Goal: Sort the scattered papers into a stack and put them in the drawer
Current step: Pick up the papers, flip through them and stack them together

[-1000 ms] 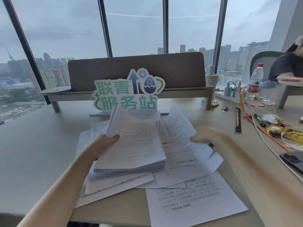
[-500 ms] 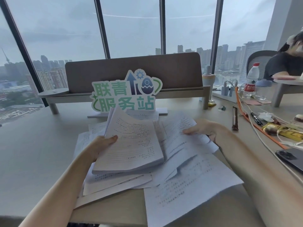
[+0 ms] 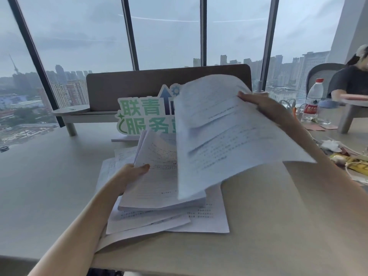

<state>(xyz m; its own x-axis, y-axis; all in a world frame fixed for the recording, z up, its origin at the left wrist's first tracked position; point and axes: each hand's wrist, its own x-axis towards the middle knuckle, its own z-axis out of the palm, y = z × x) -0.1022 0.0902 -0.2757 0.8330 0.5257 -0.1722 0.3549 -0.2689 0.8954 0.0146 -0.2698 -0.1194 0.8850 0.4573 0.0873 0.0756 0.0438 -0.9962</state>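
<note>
My left hand [image 3: 129, 174] grips the left edge of a thick stack of printed papers [image 3: 157, 180], holding it just above the desk. My right hand [image 3: 258, 104] pinches the far edge of a bunch of loose sheets [image 3: 225, 136] and holds them in the air, over the right side of the stack. Several more sheets [image 3: 199, 218] lie fanned out flat on the desk [image 3: 268, 226] under the stack. No drawer is in view.
A green and white cut-out sign [image 3: 143, 114] stands behind the papers, in front of a brown desk divider [image 3: 139, 84]. At the right are a water bottle [image 3: 313, 98], cables and wrappers [image 3: 354, 162], and a seated person [image 3: 350, 80].
My right hand has lifted the loose sheets off the right side of the desk and swung them up over the stack. My left hand has kept its hold on the stack.
</note>
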